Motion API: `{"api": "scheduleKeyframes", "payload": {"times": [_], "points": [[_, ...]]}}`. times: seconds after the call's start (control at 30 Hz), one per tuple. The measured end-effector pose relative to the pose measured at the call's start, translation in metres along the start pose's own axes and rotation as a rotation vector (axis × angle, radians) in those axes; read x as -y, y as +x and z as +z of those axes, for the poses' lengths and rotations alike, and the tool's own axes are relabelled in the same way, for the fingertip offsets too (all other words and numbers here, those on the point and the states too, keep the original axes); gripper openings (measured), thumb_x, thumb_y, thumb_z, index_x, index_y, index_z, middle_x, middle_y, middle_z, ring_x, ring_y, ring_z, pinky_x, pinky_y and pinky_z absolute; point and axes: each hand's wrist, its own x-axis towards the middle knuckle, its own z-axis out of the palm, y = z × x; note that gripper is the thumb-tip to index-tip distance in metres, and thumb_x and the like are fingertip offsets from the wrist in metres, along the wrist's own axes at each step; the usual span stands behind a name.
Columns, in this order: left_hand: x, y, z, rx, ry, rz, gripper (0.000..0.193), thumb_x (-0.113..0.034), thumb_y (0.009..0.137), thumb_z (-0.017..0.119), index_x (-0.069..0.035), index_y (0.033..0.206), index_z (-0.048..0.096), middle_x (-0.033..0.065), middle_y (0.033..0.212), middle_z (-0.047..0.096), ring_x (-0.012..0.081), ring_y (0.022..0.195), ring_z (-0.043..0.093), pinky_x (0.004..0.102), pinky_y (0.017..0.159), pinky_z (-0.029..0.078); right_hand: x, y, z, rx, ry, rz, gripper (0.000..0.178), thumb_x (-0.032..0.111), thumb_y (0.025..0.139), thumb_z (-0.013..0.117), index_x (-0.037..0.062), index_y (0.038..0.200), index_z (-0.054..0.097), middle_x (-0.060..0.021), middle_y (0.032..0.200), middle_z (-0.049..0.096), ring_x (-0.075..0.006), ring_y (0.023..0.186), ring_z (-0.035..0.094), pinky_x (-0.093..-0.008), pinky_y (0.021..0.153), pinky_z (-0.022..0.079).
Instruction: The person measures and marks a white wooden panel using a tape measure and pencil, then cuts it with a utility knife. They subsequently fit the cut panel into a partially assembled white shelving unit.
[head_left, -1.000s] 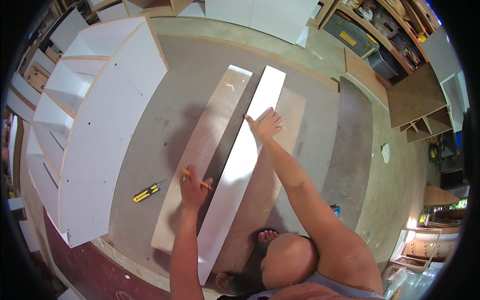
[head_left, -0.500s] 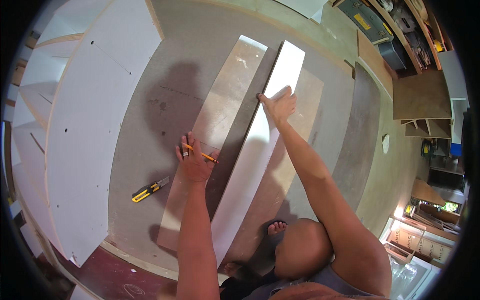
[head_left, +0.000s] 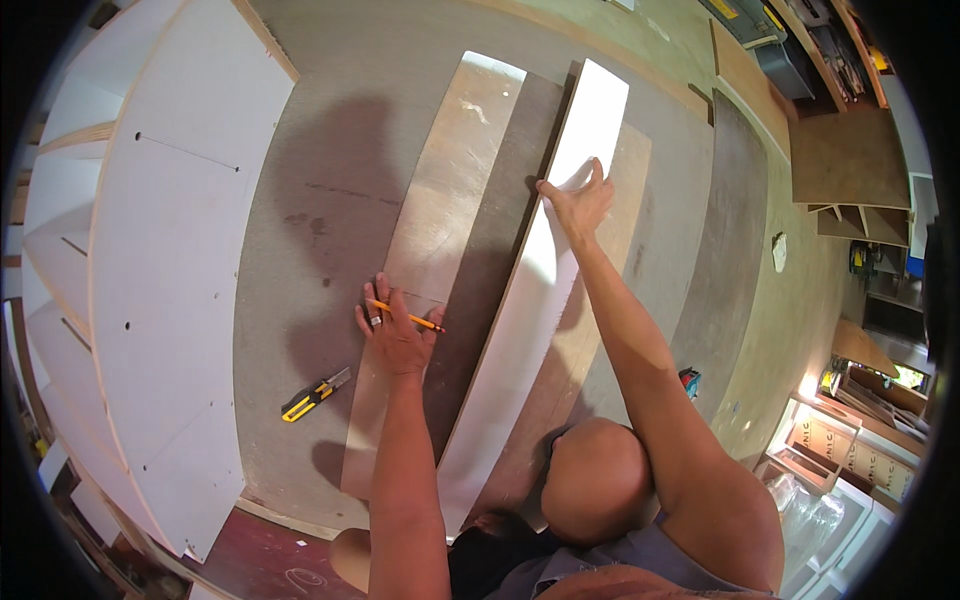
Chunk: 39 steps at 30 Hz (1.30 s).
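My left hand point(head_left: 402, 338) lies on a long tan board point(head_left: 445, 205), fingers partly spread, with an orange pencil point(head_left: 408, 315) held between them. A thin line crosses the board beside the fingertips. My right hand point(head_left: 583, 208) grips a long white board point(head_left: 540, 270) across its width, thumb at the left edge and fingers over the right part. This white board looks tilted or raised; I cannot tell how far. Left of my left hand, apart from it, lies a yellow and black utility knife point(head_left: 314, 396) with its blade out.
A white cabinet-like panel unit point(head_left: 185, 260) stands at the left. Beneath the boards is a grey-brown sheet point(head_left: 340, 240). Another tan board point(head_left: 610, 230) lies right of the white one, and a dark plank point(head_left: 725, 240) farther right. A teal tool point(head_left: 690, 381) shows beside my right forearm.
The white board, in my right hand, has shifted right, widening the gap to the tan board. My left hand stays on the tan board with the pencil. The whole view has shifted slightly.
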Motion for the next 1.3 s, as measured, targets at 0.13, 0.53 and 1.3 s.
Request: {"api": "scheduleKeyframes", "payload": {"times": [0.13,0.53,1.3], "points": [[-0.001,0.0,0.001,-0.021,-0.006,0.001,0.073,-0.061,0.089,0.064,-0.007,0.133,0.044,0.0201,0.157,0.04,0.0414,0.146,0.034,0.0614,0.118,0.021,-0.012,0.005,-0.01,0.007,-0.024,0.049,0.112,0.045,0.059,0.091,0.0053,0.151,0.04,-0.034,0.141,0.041,-0.0499,0.13,0.043,-0.0569,0.109,0.039],[-0.002,0.0,0.002,-0.03,0.002,0.007,0.072,-0.061,0.091,0.062,-0.007,0.134,0.044,0.0211,0.156,0.042,0.0429,0.146,0.036,0.0639,0.116,0.024,0.004,0.001,-0.001,0.058,-0.013,0.031,0.114,0.045,0.06,0.093,0.0068,0.152,0.038,-0.0358,0.143,0.037,-0.0506,0.133,0.039,-0.0599,0.112,0.034],[-0.001,0.0,0.002,-0.029,-0.032,-0.008,0.073,-0.063,0.091,0.061,-0.009,0.136,0.043,0.0198,0.157,0.041,0.0439,0.145,0.036,0.064,0.117,0.022,0.025,-0.003,0.015,0.112,-0.035,-0.006,0.117,0.05,0.059,0.092,0.0035,0.152,0.038,-0.0351,0.143,0.036,-0.05,0.135,0.036,-0.0597,0.112,0.033]]}}
